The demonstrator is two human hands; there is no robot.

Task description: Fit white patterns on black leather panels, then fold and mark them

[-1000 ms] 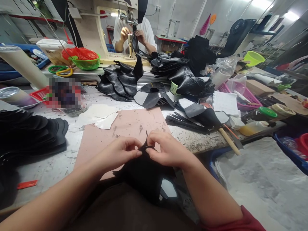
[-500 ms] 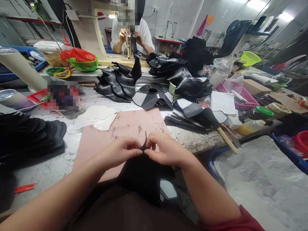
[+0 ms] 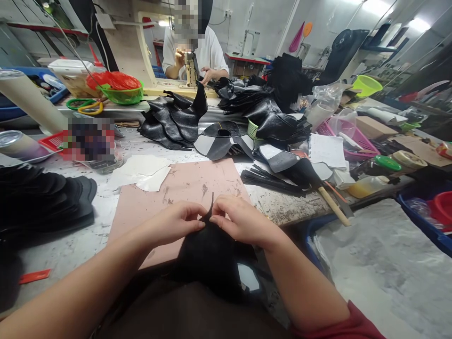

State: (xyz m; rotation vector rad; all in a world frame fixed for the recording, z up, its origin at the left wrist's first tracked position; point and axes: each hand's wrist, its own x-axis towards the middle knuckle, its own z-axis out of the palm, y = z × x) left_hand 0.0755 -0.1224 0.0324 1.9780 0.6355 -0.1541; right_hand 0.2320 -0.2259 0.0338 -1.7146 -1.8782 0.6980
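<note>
My left hand (image 3: 185,217) pinches the top edge of a black leather piece (image 3: 208,256) between thumb and fingers. Close beside it, my right hand (image 3: 235,217) grips the same edge with its thumb and curled fingers. A thin black strip (image 3: 212,203) pokes up from between the two hands. The leather hangs down toward my lap, and its lower part merges with dark clothing. Beneath my hands lies a pinkish board (image 3: 183,188) with dark scuffs. White paper scraps (image 3: 143,170) rest at its upper left corner.
Black leather pieces are stacked at left (image 3: 45,202) and heaped across the table (image 3: 173,117). A wooden-handled tool (image 3: 334,205) juts over the right edge. Beyond, a co-worker sits at a sewing machine (image 3: 191,70). Scissors (image 3: 90,107) and a green basket (image 3: 123,94) are at back left.
My fingertips have shifted slightly along the leather edge, and the thin strip stands straighter. The leather's outline below has narrowed. Across the table, one of the co-worker's hands has lowered beside the machine.
</note>
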